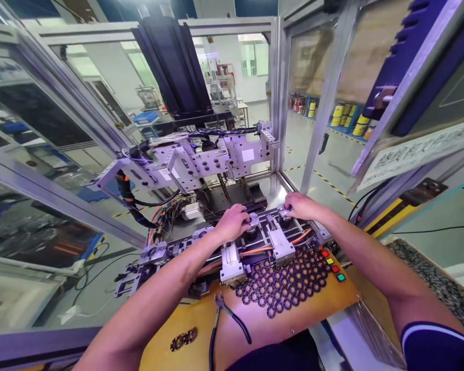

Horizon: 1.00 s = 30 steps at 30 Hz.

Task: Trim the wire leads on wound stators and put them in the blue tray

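My left hand (pixel 232 223) reaches to a round metal fixture (pixel 253 220) on the machine's rail, its fingers curled down at the near side. Something small and dark shows at the fingertips, too covered to name. Farther right, my right hand (pixel 303 207) is closed at a second metal fixture (pixel 283 210); what its fingers hold is hidden. Between and in front of the hands stand two metal cylinder blocks (pixel 233 268) with orange air tubes. Many dark rings (pixel 278 281) lie flat in rows on the yellow-brown board (pixel 313 309) nearer to me.
Cutting pliers (pixel 221 309) lie with handles spread on the board, with a few brass-coloured rings (pixel 183 339) to their left. Coloured push buttons (pixel 335 268) sit at the board's right edge. Behind the rail stands a metal bracket assembly (pixel 204 162); framed panels enclose the machine.
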Available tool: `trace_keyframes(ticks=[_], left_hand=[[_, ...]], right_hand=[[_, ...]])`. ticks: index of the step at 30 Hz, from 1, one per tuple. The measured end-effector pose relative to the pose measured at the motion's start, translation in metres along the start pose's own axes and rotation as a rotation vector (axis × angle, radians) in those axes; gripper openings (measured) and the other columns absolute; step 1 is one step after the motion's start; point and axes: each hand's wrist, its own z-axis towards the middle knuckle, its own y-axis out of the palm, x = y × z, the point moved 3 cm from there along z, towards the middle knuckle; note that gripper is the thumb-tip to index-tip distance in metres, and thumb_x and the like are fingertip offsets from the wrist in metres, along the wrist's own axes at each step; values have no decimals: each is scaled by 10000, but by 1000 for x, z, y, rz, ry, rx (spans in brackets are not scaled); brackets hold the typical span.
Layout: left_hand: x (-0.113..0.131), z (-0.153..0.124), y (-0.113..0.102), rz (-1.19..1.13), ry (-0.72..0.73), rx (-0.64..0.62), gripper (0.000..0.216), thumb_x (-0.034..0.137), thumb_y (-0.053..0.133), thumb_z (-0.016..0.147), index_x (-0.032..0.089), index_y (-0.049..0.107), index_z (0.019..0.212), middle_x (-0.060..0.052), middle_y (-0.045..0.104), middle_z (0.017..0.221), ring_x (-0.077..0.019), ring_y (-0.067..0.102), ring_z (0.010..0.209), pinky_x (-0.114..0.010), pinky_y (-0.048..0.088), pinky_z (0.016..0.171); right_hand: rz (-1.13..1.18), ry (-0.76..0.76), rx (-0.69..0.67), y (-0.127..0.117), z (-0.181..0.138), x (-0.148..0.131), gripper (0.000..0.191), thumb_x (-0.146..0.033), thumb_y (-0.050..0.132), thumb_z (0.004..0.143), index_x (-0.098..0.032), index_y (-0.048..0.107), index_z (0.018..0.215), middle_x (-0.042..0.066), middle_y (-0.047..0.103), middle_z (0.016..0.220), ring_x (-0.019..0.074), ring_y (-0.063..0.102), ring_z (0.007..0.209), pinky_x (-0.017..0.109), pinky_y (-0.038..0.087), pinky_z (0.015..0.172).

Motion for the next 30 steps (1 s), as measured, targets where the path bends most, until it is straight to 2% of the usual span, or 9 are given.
trace_keyframes(ticks=[8, 13, 16, 18, 20, 22, 25, 27, 30], left_hand=[[-5, 8, 10, -52, 4, -97, 310, 342, 614, 925, 182, 624, 1190, -103, 598, 1324, -257, 588, 1186, -511, 492, 1004], [15, -4, -20, -108, -9, 17, 247, 337, 629, 899, 133, 669, 1033, -174, 564, 1371, -317, 507, 1309, -507, 440, 1084], [38, -53, -49, -171, -17, 135, 247, 356, 531, 945, 152, 635, 1041, -176, 484, 1456, -310, 431, 1381, -497, 389, 1134], [48, -106, -61, -232, -54, 229, 241, 360, 464, 976, 175, 590, 1067, -157, 475, 1445, -272, 455, 1356, -463, 399, 1124], [50, -169, -60, -312, -133, 363, 197, 340, 460, 981, 194, 564, 1064, -138, 530, 1339, -237, 513, 1285, -404, 435, 1086], [45, -234, -39, -327, -273, 431, 169, 309, 456, 983, 207, 574, 1047, -112, 587, 1210, -212, 568, 1195, -352, 482, 1019], [37, -316, 18, -269, -451, 414, 194, 284, 451, 981, 204, 626, 952, -76, 657, 997, -188, 664, 964, -305, 553, 852], [36, -354, 58, -258, -493, 376, 210, 282, 484, 962, 194, 658, 882, -66, 692, 905, -184, 696, 836, -297, 576, 764], [35, -380, 104, -240, -524, 341, 189, 248, 532, 929, 199, 686, 832, -55, 727, 830, -197, 708, 764, -316, 587, 715]], right_hand=[[86, 35, -59, 6, 5, 3, 268, -360, 602, 986, -144, 624, 1142, 83, 623, 1158, 201, 628, 1007, 389, 557, 884], [133, 38, -29, -14, 10, 1, 235, -337, 651, 953, -122, 651, 1047, 74, 652, 1095, 197, 643, 974, 387, 558, 874], [178, -15, 41, -38, -3, -7, 135, -244, 709, 878, -113, 679, 890, 100, 659, 1137, 218, 641, 1035, 372, 525, 946], [214, -81, 93, -49, -22, -24, 87, -212, 685, 871, -125, 685, 858, 110, 620, 1249, 234, 610, 1129, 358, 478, 1022], [265, -184, 141, -48, -46, -55, 94, -220, 625, 908, -147, 683, 908, 100, 569, 1325, 236, 569, 1196, 366, 437, 1070], [371, -359, 209, -31, -72, -100, 116, -221, 572, 945, -163, 670, 967, 106, 580, 1265, 226, 570, 1170, 371, 449, 1049], [499, -586, 197, 28, -100, -180, 152, -207, 509, 996, -175, 657, 1004, 105, 611, 1092, 190, 609, 1013, 320, 515, 905], [488, -694, 151, 80, -106, -236, 123, -185, 540, 982, -162, 661, 980, 100, 626, 1045, 179, 616, 959, 296, 523, 869], [447, -778, 89, 148, -96, -311, 43, -173, 645, 919, -154, 669, 889, 80, 640, 935, 190, 617, 889, 304, 523, 828]])
